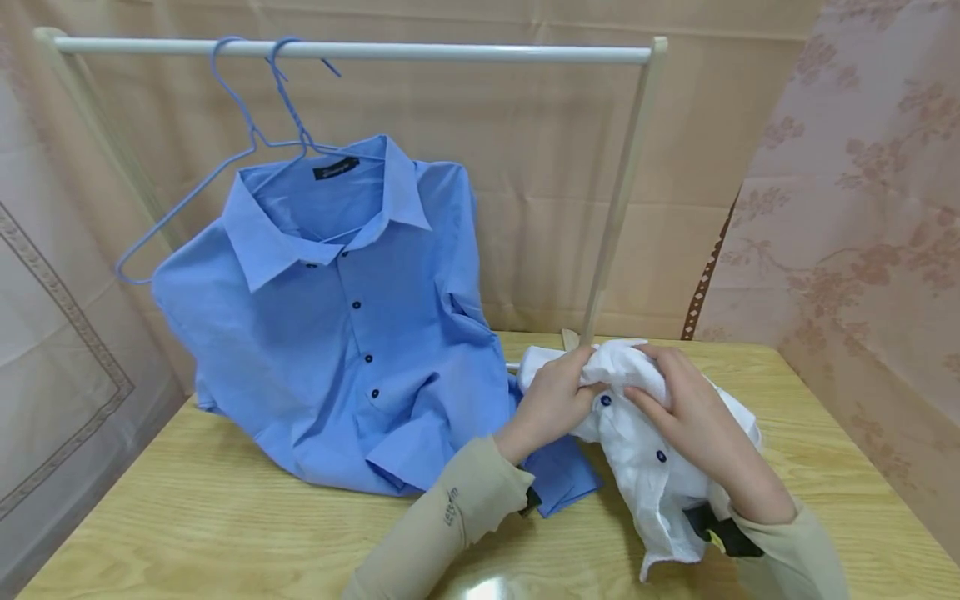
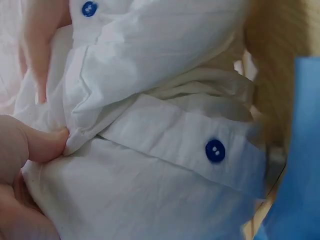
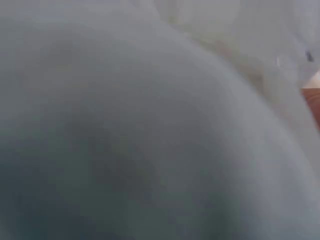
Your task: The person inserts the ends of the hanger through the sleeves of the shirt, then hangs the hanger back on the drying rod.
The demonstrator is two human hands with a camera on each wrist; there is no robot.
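Note:
A white shirt (image 1: 633,479) with dark blue buttons is bunched up over the right side of the table. My left hand (image 1: 551,404) pinches its cloth between thumb and fingers; in the left wrist view the thumb (image 2: 47,144) presses on a fold beside a buttoned band (image 2: 180,145). My right hand (image 1: 697,421) grips the top of the bundle from the other side, thumb toward me. Blurred white cloth (image 3: 150,100) fills nearly all of the right wrist view, hiding the right fingers there.
A blue shirt (image 1: 300,358) hangs at the left on a blue hanger, its lower part spread over the wooden table (image 1: 247,533). Another blue hanger (image 1: 187,200) is beside it on the white rail (image 1: 450,52). The rack's right post (image 1: 618,192) rises behind my hands.

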